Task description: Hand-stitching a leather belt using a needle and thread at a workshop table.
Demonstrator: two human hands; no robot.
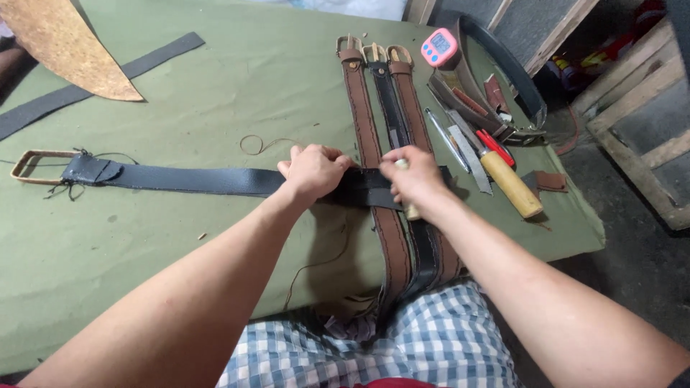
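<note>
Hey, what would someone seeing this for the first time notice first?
Probably the two hands at the centre: the left hand presses a black belt lying across the green cloth, while the right hand grips a pale-handled tool on it. Beneath them, three buckled belts run side by side toward the person's lap.

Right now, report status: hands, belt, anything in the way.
Left hand pressing black belt flat. Right hand gripping wooden-handled tool on it. Three finished belts lie underneath, crossing.
</note>
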